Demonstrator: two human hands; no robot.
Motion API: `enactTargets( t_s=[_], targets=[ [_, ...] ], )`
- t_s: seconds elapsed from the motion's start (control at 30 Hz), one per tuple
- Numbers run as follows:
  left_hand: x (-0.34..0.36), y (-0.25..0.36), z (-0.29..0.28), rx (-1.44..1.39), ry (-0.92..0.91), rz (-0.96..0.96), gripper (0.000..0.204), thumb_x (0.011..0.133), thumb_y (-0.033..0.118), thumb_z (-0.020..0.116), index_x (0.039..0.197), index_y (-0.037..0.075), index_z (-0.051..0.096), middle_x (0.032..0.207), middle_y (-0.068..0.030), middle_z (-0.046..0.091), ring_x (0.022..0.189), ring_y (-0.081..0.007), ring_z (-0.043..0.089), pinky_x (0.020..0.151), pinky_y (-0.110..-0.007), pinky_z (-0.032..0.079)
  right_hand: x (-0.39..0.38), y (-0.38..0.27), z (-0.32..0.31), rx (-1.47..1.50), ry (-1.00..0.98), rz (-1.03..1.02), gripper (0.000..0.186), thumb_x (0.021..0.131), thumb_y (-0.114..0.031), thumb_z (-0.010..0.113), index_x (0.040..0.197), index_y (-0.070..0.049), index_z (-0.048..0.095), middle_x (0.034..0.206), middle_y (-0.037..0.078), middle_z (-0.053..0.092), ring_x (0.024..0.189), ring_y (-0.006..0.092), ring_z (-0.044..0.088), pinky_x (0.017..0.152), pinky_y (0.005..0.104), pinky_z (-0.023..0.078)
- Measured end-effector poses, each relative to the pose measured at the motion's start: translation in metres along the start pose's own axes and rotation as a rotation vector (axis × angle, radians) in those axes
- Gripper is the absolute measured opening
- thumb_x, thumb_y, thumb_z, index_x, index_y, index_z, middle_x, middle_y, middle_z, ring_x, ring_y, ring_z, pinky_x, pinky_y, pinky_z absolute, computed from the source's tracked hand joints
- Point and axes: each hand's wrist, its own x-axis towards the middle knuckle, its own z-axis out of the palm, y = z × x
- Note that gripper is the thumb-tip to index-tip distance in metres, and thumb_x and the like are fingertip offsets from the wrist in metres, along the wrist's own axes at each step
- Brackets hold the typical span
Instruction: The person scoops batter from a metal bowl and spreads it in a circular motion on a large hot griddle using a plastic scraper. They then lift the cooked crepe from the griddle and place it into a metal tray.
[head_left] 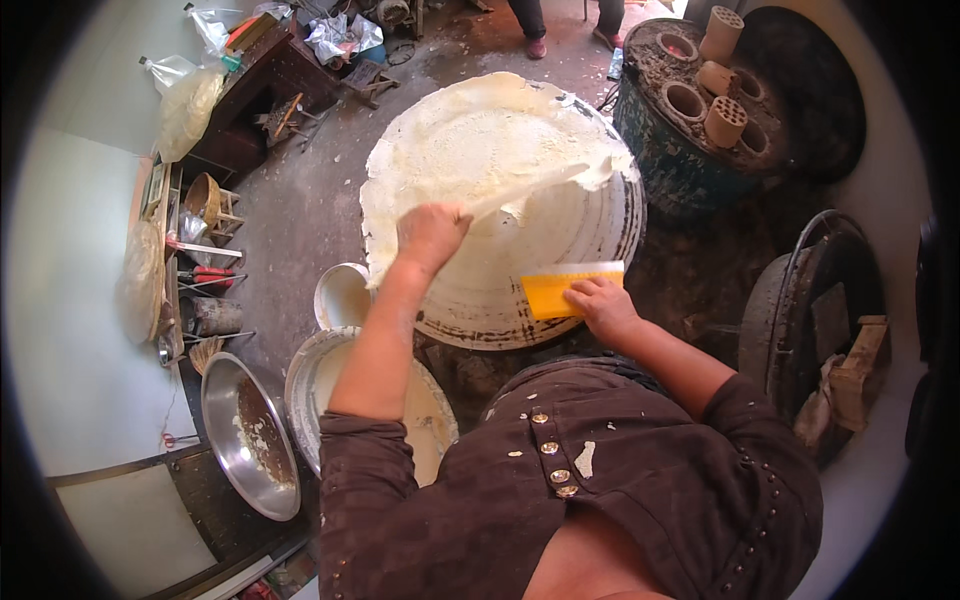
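In front of me stands a large round griddle (480, 300), its far and left parts covered with a pale, thick layer of batter (470, 145). My left hand (432, 238) is closed round one end of a long pale spreader (530, 188), which reaches rightward across the griddle. Bits of batter lie near the spreader's far end. At the griddle's near right edge, my right hand (605, 305) grips a yellow scraper (548, 295) with a white edge. The near part of the griddle shows only a thin coat with curved streaks.
At the left are a batter-smeared tub (292, 385), a smaller white bucket (322, 300) and a steel basin (222, 430). A drum stove (640, 150) with coal briquettes (722, 40) stands far right. A round black lid-like thing (790, 320) leans nearer. Someone's legs (527, 15) show beyond.
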Motion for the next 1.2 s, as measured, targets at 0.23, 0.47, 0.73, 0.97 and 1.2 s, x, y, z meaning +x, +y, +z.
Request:
enactTargets(
  t_s=[0.23, 0.47, 0.73, 0.97, 1.2],
  targets=[
    [0.036, 0.006, -0.057, 0.091, 0.03, 0.054, 0.025, 0.074, 0.034, 0.061, 0.075, 0.009, 0.065, 0.073, -0.0137, 0.062, 0.071, -0.0303, 0.06, 0.064, -0.039, 0.048, 0.083, 0.059, 0.029, -0.067, 0.115, 0.004, 0.036, 0.067, -0.004, 0.055, 0.102, -0.013, 0.059, 0.104, 0.006, 0.057, 0.097, 0.0271, 0.051, 0.084, 0.035, 0.042],
    [0.065, 0.001, -0.068, 0.101, 0.027, 0.043, 0.026, 0.075, 0.034, 0.061, 0.076, 0.008, 0.065, 0.073, -0.014, 0.062, 0.071, -0.0305, 0.06, 0.064, -0.039, 0.048, 0.163, 0.103, 0.039, -0.109, 0.005, 0.086, 0.034, 0.071, -0.004, 0.052, 0.103, -0.016, 0.058, 0.107, 0.001, 0.057, 0.101, 0.0227, 0.052, 0.085, 0.0297, 0.042],
    [0.096, -0.004, -0.121, 0.064, 0.09, 0.075, 0.021, 0.073, 0.031, 0.064, 0.078, 0.01, 0.066, 0.073, -0.0133, 0.062, 0.071, -0.0307, 0.06, 0.063, -0.038, 0.047, 0.177, 0.13, 0.033, -0.011, 0.076, 0.071, 0.037, 0.069, -0.003, 0.054, 0.104, -0.014, 0.06, 0.11, 0.005, 0.057, 0.101, 0.0246, 0.054, 0.085, 0.0318, 0.043],
    [0.109, -0.004, -0.135, 0.099, 0.073, 0.083, 0.022, 0.073, 0.027, 0.064, 0.079, 0.006, 0.065, 0.073, -0.0144, 0.062, 0.069, -0.0293, 0.06, 0.063, -0.036, 0.046, 0.167, 0.115, 0.029, -0.066, 0.059, -0.059, 0.032, 0.07, -0.003, 0.053, 0.099, -0.013, 0.06, 0.105, 0.004, 0.058, 0.095, 0.0233, 0.056, 0.081, 0.0321, 0.044],
    [0.125, -0.003, -0.144, 0.044, 0.066, 0.092, 0.021, 0.074, 0.021, 0.065, 0.082, 0.002, 0.064, 0.07, -0.0146, 0.062, 0.06, -0.0187, 0.058, 0.06, -0.03, 0.044, 0.213, 0.105, 0.045, -0.193, 0.061, -0.031, 0.023, 0.072, -0.005, 0.051, 0.093, -0.012, 0.059, 0.096, 0.003, 0.059, 0.092, 0.0217, 0.057, 0.076, 0.0334, 0.045]
  ],
)
